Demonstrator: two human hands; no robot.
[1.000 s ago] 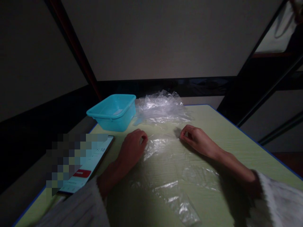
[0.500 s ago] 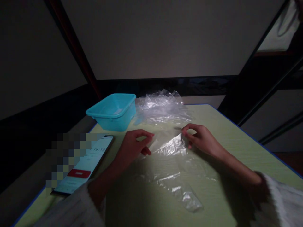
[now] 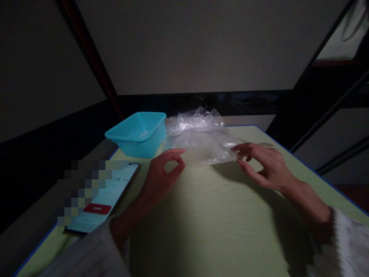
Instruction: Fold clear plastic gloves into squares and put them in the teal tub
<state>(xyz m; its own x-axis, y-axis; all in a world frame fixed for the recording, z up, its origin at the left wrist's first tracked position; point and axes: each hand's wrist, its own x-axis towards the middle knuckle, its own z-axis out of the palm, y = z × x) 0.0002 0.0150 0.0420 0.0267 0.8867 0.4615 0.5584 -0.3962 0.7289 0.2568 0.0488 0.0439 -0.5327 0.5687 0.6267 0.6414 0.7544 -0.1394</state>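
A clear plastic bag [image 3: 206, 152] is stretched between my hands above the table. My left hand [image 3: 164, 173] pinches its left corner between thumb and forefinger. At the bag's right edge is my right hand [image 3: 262, 163], its thumb below and fingers above, closed on the thin plastic. Part of the bag reaches past the right fingers. Behind it lies a crumpled pile of clear plastic bags [image 3: 198, 121], partly seen through the held one.
A turquoise basket [image 3: 134, 140] stands at the back left of the pale green table [image 3: 207, 215] with a blue edge. A phone [image 3: 106, 202] with a lit screen lies at the left, near my left forearm. Dark-trimmed panels rise behind the table.
The bag has been lifted and swung forward, off the near part of the table. My right hand has moved right and turned, with its fingers over the bag; my left hand has shifted only slightly.
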